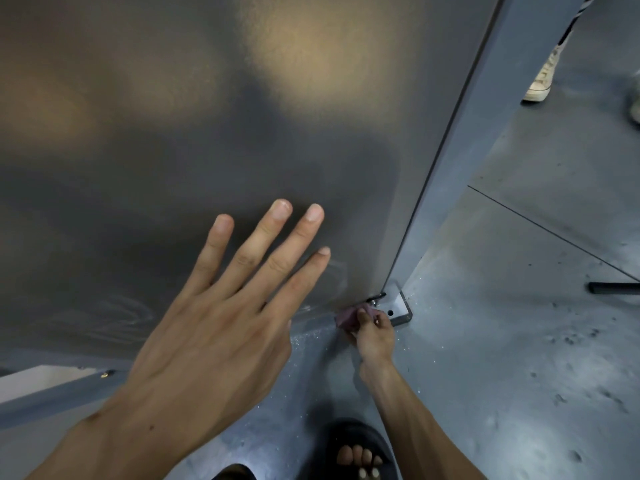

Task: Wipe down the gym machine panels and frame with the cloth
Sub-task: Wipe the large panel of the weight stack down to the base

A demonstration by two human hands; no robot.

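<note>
Right hand pinches the cloth at the panel's bottom corner; above that grip, left hand lies flat, steadying.

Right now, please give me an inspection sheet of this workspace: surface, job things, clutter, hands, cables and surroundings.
Surface: large dark grey matte machine panel, faint swirl streaks low on it; grey speckled floor with scuffs and pale specks.
Job's things: small pink cloth at the panel's bottom corner, beside the metal foot bracket of the grey upright frame post.
Clutter: dark flat bar on the floor at right.
Hands: left hand open, fingers spread before the panel; right hand grips the cloth.
Cables: nothing seen.
Surroundings: another person's pale sneaker; the wearer's black sandal.
</note>
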